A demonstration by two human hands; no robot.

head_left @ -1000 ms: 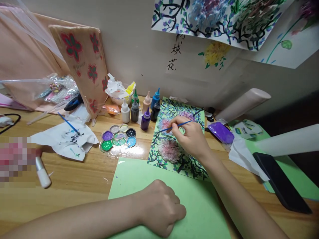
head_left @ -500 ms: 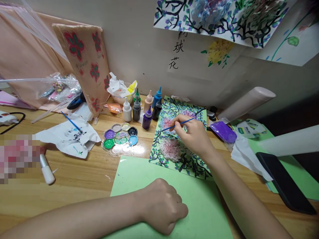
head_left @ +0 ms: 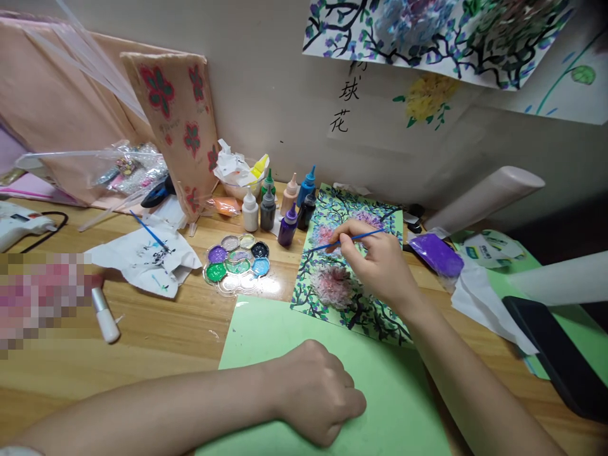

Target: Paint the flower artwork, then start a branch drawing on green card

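My right hand point(head_left: 375, 259) is closed around a thin blue paintbrush point(head_left: 363, 235), whose tip points left over the left edge of a green painted sheet point(head_left: 304, 285). Black branches, small leaves and fluffy pink and purple flowers cover that sheet. My left hand point(head_left: 320, 392) rests as a fist on a plain green sheet point(head_left: 266, 335) nearer to me; whatever its fingers may hold is hidden. Left of the painting lies a flower-shaped palette point(head_left: 237, 266) with purple, green, black and blue paint. Paint bottles point(head_left: 287, 225) stand behind the palette.
A second blue brush point(head_left: 146, 228) lies on stained white tissue point(head_left: 164, 275). Further left are a white-capped tube point(head_left: 105, 320) and a glue gun point(head_left: 23, 225). At the right are a purple packet point(head_left: 434, 254), white rolls point(head_left: 565, 278) and a black phone-like object point(head_left: 555, 354).
The whole view has shifted, so most things appear slightly further right. The brush in my right hand lies flatter, with its tip still by the painting's left side. My left hand keeps its fist.
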